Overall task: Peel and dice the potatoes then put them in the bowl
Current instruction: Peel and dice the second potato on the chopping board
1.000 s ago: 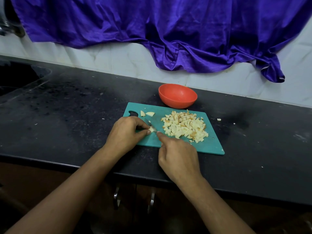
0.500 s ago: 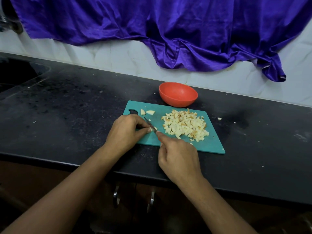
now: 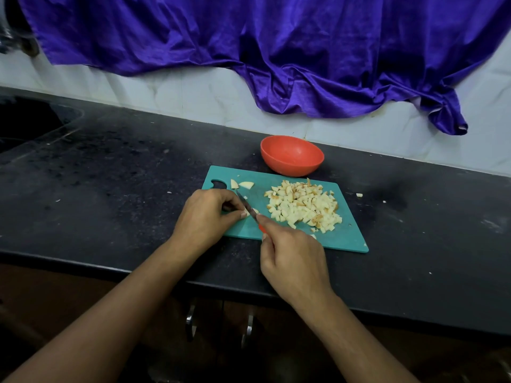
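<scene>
Head view: the left hand (image 3: 206,217) pinches a small potato piece (image 3: 253,212) at the cutting board's (image 3: 345,236) nine o'clock. The right hand (image 3: 290,252) grips the knife (image 3: 244,203), blade right beside that pinch. On so small a piece, a slip could nick skin. The diced pile (image 3: 302,205) waits mid-board, and the bowl (image 3: 290,168) sits at twelve o'clock.

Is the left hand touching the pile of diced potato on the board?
Apart. Head view: the knife and a strip of bare cutting board lie between the left hand and the diced potato pile.

Potato piece (image 3: 253,211) and knife handle (image 3: 262,228) mostly hidden.
</scene>
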A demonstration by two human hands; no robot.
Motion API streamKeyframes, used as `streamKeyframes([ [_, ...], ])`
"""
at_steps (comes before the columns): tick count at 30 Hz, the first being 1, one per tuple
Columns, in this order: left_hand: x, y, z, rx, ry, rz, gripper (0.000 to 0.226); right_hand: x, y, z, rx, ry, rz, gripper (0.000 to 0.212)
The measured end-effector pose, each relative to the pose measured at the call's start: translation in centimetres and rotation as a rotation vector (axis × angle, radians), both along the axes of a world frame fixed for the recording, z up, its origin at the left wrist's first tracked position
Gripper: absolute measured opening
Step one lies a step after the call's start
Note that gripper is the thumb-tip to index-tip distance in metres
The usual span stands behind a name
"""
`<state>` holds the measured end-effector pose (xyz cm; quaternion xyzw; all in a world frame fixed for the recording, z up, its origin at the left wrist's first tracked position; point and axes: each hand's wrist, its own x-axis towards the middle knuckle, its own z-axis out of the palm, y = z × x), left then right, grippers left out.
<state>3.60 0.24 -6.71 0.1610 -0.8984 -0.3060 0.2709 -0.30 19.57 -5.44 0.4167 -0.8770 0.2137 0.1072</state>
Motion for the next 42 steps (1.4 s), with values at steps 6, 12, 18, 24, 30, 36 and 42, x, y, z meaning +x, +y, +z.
streamKeyframes([
  [6, -0.1, -0.1, -0.1, -0.009, 0.013, -0.004, 0.006, 0.0, -0.2, -0.1, 0.039, 0.036, 0.001, 0.048],
  [12, 0.0, -0.1, -0.1, -0.008, 0.015, -0.020, 0.007, -0.3, -0.2, 0.0, 0.071, 0.016, 0.012, 0.049],
  [18, -0.2, -0.4, -0.2, 0.001, 0.019, -0.003, 0.013, -0.4, 0.4, 0.2, -0.156, -0.164, -0.044, 0.044],
  [24, -1.0, -1.0, 0.2, -0.084, -0.094, -0.086, 0.031, -0.8, 0.6, -0.5, -0.282, -0.225, -0.096, 0.044],
  [30, -1.6, -1.2, 0.5, -0.117, -0.105, -0.152, 0.027, -1.2, 0.6, -1.0, -0.391, -0.297, -0.111, 0.043],
  [36, -2.5, -2.8, 1.3, -0.165, -0.208, -0.377, 0.031, -1.3, 0.5, -1.0, -0.414, -0.330, -0.130, 0.042],
  [42, -2.5, -2.5, 1.1, -0.207, -0.169, -0.342, 0.021, -1.4, 0.4, -0.9, -0.408, -0.326, -0.141, 0.041],
])
